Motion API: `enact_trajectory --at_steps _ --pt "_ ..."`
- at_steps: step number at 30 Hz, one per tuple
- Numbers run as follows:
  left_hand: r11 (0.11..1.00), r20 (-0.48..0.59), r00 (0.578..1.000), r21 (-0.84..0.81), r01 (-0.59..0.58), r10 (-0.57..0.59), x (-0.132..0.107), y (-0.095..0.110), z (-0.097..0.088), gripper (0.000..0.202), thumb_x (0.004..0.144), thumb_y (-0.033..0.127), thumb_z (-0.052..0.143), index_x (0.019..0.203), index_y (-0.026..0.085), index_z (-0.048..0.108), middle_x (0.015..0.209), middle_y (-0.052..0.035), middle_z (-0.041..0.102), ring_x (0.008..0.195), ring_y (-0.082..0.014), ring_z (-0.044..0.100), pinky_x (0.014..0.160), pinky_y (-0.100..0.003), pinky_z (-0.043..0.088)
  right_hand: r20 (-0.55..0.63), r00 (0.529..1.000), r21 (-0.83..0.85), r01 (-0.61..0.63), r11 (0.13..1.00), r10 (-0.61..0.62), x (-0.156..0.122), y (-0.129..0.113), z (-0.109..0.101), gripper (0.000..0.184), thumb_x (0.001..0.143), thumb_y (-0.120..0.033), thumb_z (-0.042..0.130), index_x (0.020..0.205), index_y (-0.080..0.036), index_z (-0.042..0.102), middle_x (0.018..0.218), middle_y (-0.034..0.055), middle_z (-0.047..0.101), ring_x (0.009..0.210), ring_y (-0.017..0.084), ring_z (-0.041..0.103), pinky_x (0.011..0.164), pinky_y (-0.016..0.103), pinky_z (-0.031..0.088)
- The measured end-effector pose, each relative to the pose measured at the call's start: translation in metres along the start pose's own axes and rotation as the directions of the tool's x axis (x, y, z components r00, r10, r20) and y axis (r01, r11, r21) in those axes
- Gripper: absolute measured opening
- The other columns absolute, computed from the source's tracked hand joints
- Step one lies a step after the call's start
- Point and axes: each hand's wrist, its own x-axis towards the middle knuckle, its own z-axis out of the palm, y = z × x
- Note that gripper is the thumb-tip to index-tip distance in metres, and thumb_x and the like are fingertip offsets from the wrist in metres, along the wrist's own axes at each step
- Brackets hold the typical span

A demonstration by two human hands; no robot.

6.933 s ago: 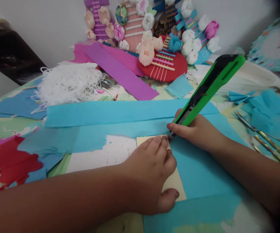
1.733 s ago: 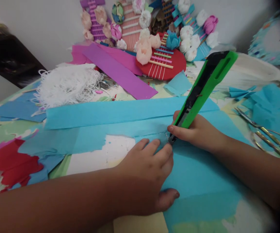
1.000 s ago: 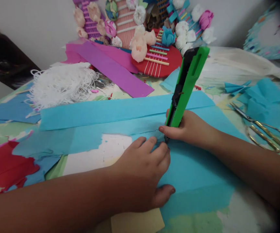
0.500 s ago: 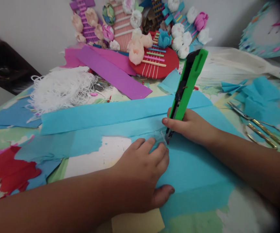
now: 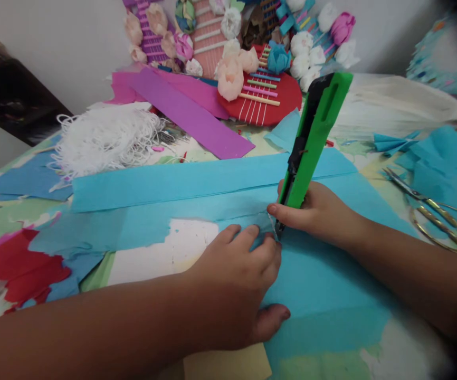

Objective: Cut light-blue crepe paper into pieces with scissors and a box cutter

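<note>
Leaning tip-down on the turquoise crepe paper [image 5: 323,279], the green utility knife [image 5: 319,140] is gripped by the right hand [image 5: 321,214], closed snugly round its lower end! The left hand [image 5: 236,285] lies palm-down beside the tip, fingers loosely parted; cream card [image 5: 228,364] pokes out below, gold-handled scissors [image 5: 434,206] off right, white string [image 5: 110,137] heaped beyond.

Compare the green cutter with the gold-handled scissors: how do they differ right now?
The green cutter is gripped in the right hand; the scissors lie loose, with no hand on them.
The cutter stands steeply tilted, tip down at the blue paper; the scissors lie flat, points away from the person.
The cutter is green and black; the scissors have gold handles and silvery blades.
Both are cutting tools.
</note>
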Motion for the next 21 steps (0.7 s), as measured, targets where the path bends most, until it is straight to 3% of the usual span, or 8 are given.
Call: enact_trajectory --at_steps 10,21 --pt "1.0 0.006 1.0 -0.006 -0.002 0.002 0.0005 -0.0001 -0.0007 0.058 0.078 0.048 0.041 0.114 0.005 0.053 0.114 -0.0124 0.054 0.099 -0.0321 0.045 0.08 -0.045 0.037 0.076 0.989 0.102 0.123 0.987 -0.131 -0.0047 0.0037 -0.0033 0.028 0.066 -0.039 0.056 0.057 -0.019 0.038 0.051 -0.0038 0.039 0.048 0.009 0.039 0.043 0.022 0.032" --pt "1.0 0.002 1.0 -0.026 0.017 -0.017 -0.0002 0.0005 0.0008 0.06 0.077 0.049 0.041 0.117 0.006 0.051 0.115 -0.0125 0.053 0.102 -0.0331 0.043 0.083 -0.048 0.035 0.061 0.983 0.036 0.171 0.985 -0.173 -0.0062 0.0036 -0.0017 0.027 0.066 -0.036 0.058 0.059 -0.019 0.038 0.052 -0.0048 0.039 0.048 0.007 0.037 0.044 0.021 0.032"
